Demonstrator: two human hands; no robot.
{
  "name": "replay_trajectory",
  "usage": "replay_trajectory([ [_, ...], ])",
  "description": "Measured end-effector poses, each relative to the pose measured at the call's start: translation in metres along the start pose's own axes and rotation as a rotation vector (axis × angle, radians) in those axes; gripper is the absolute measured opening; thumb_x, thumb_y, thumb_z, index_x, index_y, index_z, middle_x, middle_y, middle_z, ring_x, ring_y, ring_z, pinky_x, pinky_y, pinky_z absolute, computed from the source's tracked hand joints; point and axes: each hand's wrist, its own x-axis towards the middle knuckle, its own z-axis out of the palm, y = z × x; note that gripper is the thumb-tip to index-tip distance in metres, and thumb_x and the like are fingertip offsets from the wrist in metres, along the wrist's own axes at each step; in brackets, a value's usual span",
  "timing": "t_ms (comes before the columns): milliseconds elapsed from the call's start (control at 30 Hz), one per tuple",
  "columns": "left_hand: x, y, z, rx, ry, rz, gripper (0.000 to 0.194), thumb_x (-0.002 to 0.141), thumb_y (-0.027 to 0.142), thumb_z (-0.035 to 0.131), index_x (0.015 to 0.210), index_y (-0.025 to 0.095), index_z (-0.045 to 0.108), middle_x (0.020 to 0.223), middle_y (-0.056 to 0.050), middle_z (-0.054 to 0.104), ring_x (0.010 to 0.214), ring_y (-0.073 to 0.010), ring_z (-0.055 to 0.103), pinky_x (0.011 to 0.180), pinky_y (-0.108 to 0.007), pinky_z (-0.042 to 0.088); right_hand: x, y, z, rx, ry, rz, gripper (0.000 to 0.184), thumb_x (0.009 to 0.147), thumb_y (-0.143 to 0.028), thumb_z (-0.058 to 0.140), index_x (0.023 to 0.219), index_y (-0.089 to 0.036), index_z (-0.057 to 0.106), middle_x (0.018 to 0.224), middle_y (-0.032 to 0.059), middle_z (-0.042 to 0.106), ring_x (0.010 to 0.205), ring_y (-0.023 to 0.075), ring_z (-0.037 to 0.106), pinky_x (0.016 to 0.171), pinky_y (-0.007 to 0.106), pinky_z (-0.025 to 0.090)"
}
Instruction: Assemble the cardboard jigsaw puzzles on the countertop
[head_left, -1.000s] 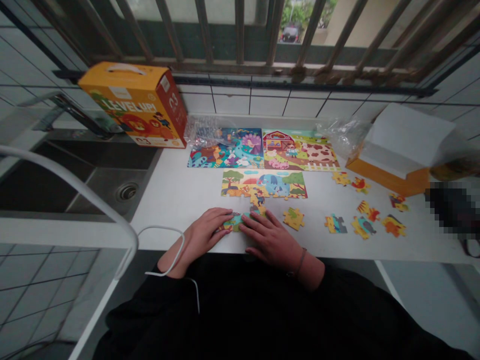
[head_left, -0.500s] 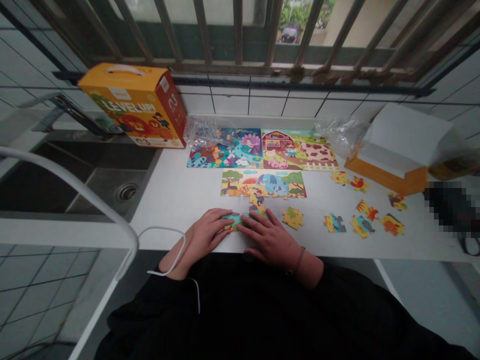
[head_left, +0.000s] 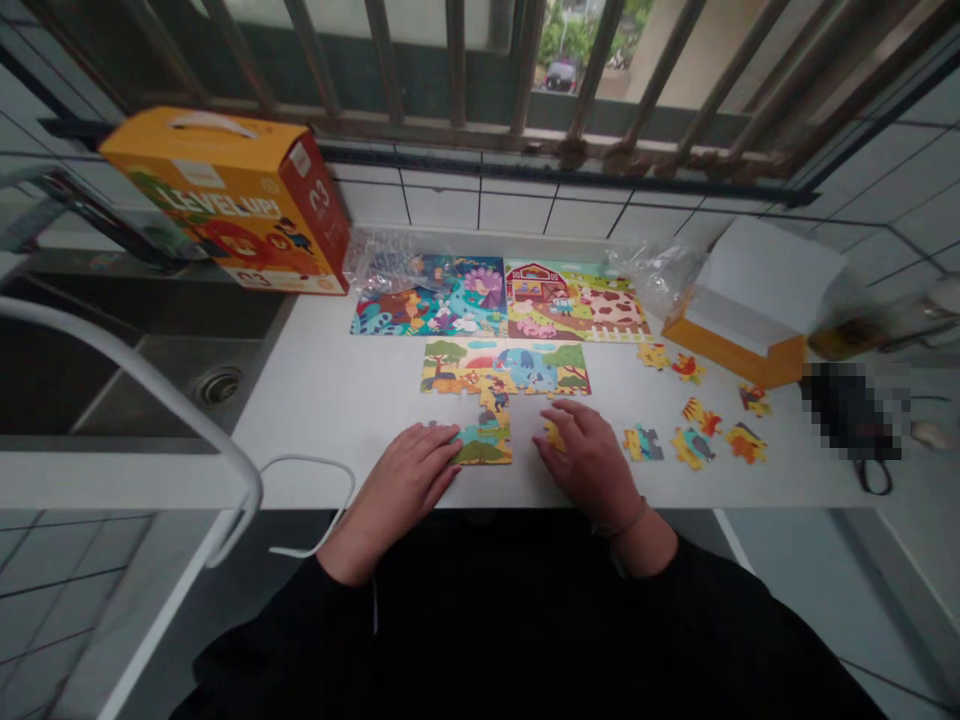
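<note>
A partly assembled jigsaw puzzle with an elephant and trees lies before me, a column of pieces running down from it to a lower strip with a green tree. My left hand rests flat on the left end of that strip, fingers stretched out and covering part of it. To the right of the strip, my right hand has its thumb and fingers about a yellow puzzle piece, mostly hidden beneath them. Several loose pieces lie farther right.
Two finished-looking puzzles, a night forest and a farm, lie behind. An orange box stands beside the sink. Clear plastic wrap and an open box are at right. A white cable arcs across the left.
My right hand has left the lower strip and moved right onto the loose yellow piece. My left hand stays on the strip. The view has shifted slightly to the right.
</note>
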Motion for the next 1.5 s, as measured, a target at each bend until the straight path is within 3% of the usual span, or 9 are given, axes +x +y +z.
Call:
replay_trajectory([
  [133,0.009,0.001,0.004,0.011,0.054,0.001,0.022,0.109,0.033,0.063,0.124,0.020,0.073,0.139,-0.012,0.076,0.124,-0.0315,0.072,0.109,-0.056,0.058,-0.012,0.031,-0.016,-0.008,-0.097,0.116,0.051,0.101,-0.045,0.075,0.141,-0.019,0.062,0.134,0.0192,0.070,0.124,0.0380,0.066,0.107,0.059,0.058],
  [233,0.016,0.006,0.008,0.031,0.081,-0.024,0.017,0.109,0.032,0.062,0.114,0.020,0.074,0.129,-0.012,0.079,0.117,-0.0319,0.074,0.102,-0.054,0.059,-0.020,0.040,-0.016,0.013,-0.152,0.126,0.044,0.101,-0.039,0.074,0.139,-0.020,0.062,0.132,0.0174,0.072,0.121,0.0373,0.067,0.106,0.059,0.058],
  [333,0.017,0.013,0.010,0.054,0.091,-0.053,0.020,0.109,0.033,0.062,0.119,0.020,0.074,0.130,-0.014,0.078,0.119,-0.0338,0.073,0.103,-0.055,0.057,-0.022,0.040,-0.012,0.032,-0.132,0.148,0.036,0.102,-0.034,0.070,0.134,-0.019,0.064,0.127,0.0170,0.073,0.118,0.0363,0.068,0.104,0.058,0.059],
  [467,0.008,0.014,0.006,0.082,0.163,-0.106,0.031,0.108,0.031,0.063,0.137,0.021,0.069,0.133,-0.014,0.077,0.125,-0.0330,0.071,0.106,-0.052,0.054,-0.018,0.036,-0.012,0.048,-0.101,0.104,0.034,0.101,-0.034,0.071,0.132,-0.020,0.067,0.123,0.0170,0.074,0.115,0.0364,0.069,0.101,0.058,0.060],
  [600,-0.001,0.006,0.001,0.099,0.258,-0.218,0.017,0.107,0.031,0.063,0.119,0.022,0.072,0.118,-0.011,0.080,0.112,-0.0300,0.073,0.100,-0.048,0.054,-0.010,0.024,-0.012,0.117,-0.060,0.021,0.037,0.100,-0.035,0.075,0.133,-0.020,0.066,0.124,0.0168,0.073,0.117,0.0351,0.069,0.103,0.056,0.061],
  [733,-0.001,0.000,0.001,0.079,0.263,-0.258,0.014,0.108,0.030,0.062,0.099,0.023,0.071,0.107,-0.007,0.080,0.102,-0.0265,0.073,0.093,-0.044,0.054,0.006,0.001,-0.001,0.210,-0.069,-0.077,0.041,0.099,-0.032,0.077,0.137,-0.021,0.064,0.130,0.0167,0.071,0.122,0.0332,0.069,0.107,0.053,0.062],
  [1033,0.000,0.003,-0.001,0.094,0.240,-0.262,0.016,0.108,0.028,0.061,0.098,0.022,0.072,0.109,-0.009,0.080,0.104,-0.0277,0.072,0.092,-0.045,0.053,0.046,-0.031,0.041,0.295,-0.168,-0.223,0.046,0.096,-0.029,0.083,0.137,-0.022,0.062,0.129,0.0154,0.071,0.119,0.0333,0.069,0.105,0.053,0.062],
  [1300,-0.001,0.003,-0.001,0.117,0.226,-0.266,0.017,0.108,0.028,0.060,0.099,0.021,0.072,0.110,-0.009,0.080,0.102,-0.0281,0.072,0.091,-0.045,0.051,0.042,-0.031,0.039,0.286,-0.161,-0.206,0.045,0.098,-0.035,0.083,0.136,-0.021,0.062,0.124,0.0153,0.073,0.116,0.0339,0.068,0.102,0.054,0.061],
  [1500,0.001,0.002,-0.001,0.102,0.255,-0.260,0.018,0.108,0.028,0.059,0.098,0.021,0.072,0.107,-0.009,0.080,0.100,-0.0268,0.071,0.090,-0.044,0.052,0.017,-0.015,0.021,0.287,-0.185,-0.175,0.043,0.097,-0.033,0.083,0.134,-0.021,0.066,0.127,0.0148,0.074,0.118,0.0328,0.068,0.103,0.053,0.061],
])
